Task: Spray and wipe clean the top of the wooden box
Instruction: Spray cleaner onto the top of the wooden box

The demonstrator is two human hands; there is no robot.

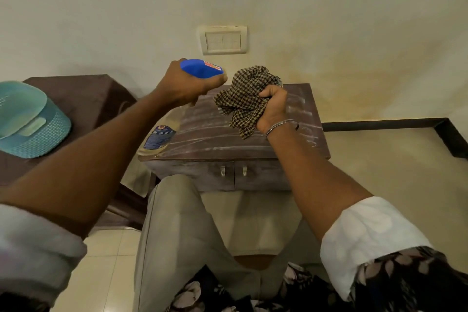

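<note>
A dark wooden box with two small front doors stands against the wall; its top shows whitish streaks. My left hand grips a clear spray bottle with a blue trigger head, held above the box's left side, nozzle pointing right. My right hand is closed on a crumpled brown checked cloth, held above the middle of the top. A metal bangle sits on that wrist.
A dark table to the left carries a teal plastic basket. A switch plate is on the wall behind. A dark skirting strip runs to the right. My bent leg is in front of the box.
</note>
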